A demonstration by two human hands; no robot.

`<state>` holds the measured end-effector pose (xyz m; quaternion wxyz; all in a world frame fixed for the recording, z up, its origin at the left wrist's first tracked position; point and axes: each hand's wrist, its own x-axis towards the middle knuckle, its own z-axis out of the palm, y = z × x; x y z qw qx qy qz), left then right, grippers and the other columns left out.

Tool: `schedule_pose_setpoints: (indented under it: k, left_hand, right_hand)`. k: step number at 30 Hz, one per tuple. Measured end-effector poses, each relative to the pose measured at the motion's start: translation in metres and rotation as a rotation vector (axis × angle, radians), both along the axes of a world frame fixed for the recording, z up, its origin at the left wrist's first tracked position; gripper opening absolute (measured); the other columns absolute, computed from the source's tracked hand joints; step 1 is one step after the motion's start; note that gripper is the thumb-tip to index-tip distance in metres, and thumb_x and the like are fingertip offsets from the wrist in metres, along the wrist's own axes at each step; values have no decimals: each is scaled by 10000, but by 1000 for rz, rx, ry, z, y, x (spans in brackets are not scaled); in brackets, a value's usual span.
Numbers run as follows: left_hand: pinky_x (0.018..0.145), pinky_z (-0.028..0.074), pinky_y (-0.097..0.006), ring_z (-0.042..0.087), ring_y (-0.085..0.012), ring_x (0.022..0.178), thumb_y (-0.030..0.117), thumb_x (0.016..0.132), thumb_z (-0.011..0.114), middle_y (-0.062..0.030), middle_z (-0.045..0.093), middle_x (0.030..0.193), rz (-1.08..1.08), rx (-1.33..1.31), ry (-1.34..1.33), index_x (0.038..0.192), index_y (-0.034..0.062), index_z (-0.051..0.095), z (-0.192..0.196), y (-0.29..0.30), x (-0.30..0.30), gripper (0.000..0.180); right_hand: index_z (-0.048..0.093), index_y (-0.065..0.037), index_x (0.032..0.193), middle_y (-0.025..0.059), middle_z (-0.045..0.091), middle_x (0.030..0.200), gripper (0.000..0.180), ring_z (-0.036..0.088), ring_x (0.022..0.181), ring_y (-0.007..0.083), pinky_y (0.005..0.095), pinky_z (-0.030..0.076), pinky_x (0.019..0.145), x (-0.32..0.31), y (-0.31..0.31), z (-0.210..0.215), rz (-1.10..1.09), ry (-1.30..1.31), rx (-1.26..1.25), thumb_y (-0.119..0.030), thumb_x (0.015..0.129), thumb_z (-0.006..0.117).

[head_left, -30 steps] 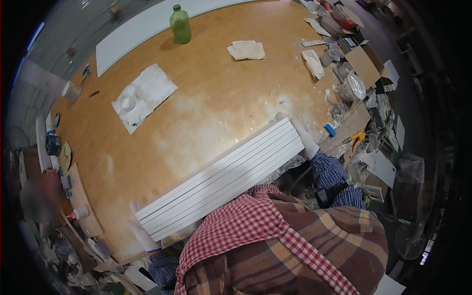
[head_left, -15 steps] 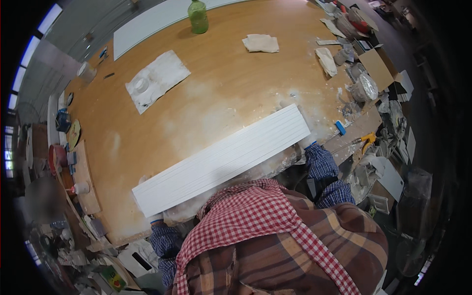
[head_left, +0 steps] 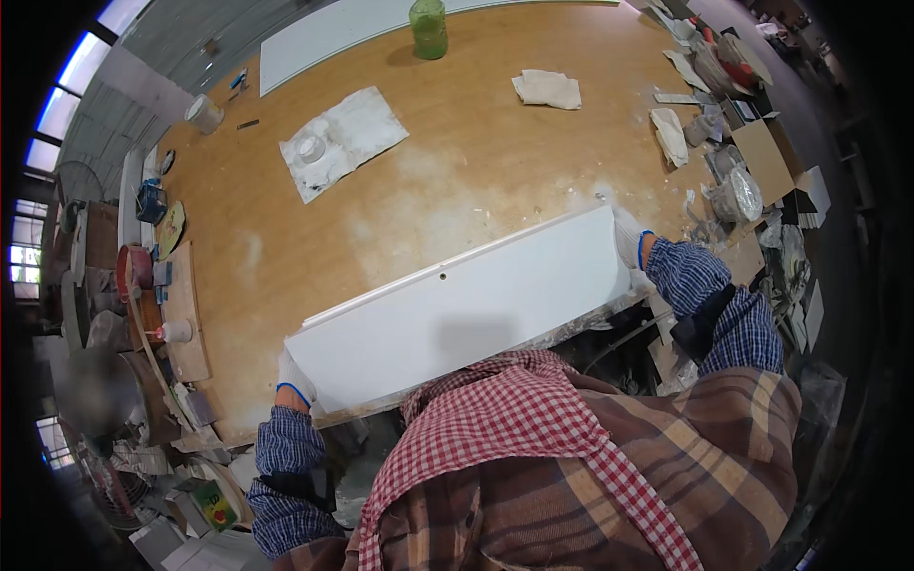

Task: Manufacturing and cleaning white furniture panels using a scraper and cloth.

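Observation:
A long white panel [head_left: 476, 300] lies across the near edge of the worktable in front of me, its smooth face up. A small dark hole shows near its far edge, where a raised strip runs along it. My left hand [head_left: 293, 371], in a white glove with a blue cuff, grips the panel's left end. At the other end my right hand [head_left: 628, 238], gloved the same way, is closed on the panel's edge. Some fingers of both hands are hidden behind the panel.
On the dusty wooden table [head_left: 476, 181] are a white-stained sheet [head_left: 367, 128] with a small tub, a folded cloth [head_left: 549, 89] and a green bottle [head_left: 429, 33]. Clutter lines the right side, including a plastic-wrapped bowl [head_left: 738, 195]. A red round container [head_left: 134, 266] stands at left.
The panel has turned from its grooved face to its smooth face with the hole. Both hands and forearms now show more at its ends. The view has shifted slightly.

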<state>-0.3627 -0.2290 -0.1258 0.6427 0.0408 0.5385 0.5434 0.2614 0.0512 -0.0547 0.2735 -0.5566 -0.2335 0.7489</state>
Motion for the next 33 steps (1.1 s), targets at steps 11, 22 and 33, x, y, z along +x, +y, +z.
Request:
schedule_pose_setpoints:
  k: [11,22,33]
  left_hand:
    - [1049,502,-534,587,-397,1274,705,1047,264,-186,586,1449,-66,-325,104,1498,35,480,31,15,40,836]
    - [1077,507,-407,593,-271,1294,528,1067,511,-138,571,1461,-202,-206,271,1498,5,464,71,4,92,680]
    - [1033,546,-395,637,-259,1228,409,1061,583,-129,610,1395,-152,-128,213,1467,15,479,91,53,135,575]
  right_hand:
    - [681,2,1260,240,706,1223,759,670,1076,398,487,519,967,33,27,70,403,-800,-88,-628,1067,303]
    - [365,-1,1575,144,419,1605,779,430,1437,211,300,338,1185,52,-27,37,381,-289,69,-608,1089,321]
    - [475,55,1477,182,635,1381,785,645,1212,256,341,493,1028,36,-16,51,404,-501,327,-576,1014,528]
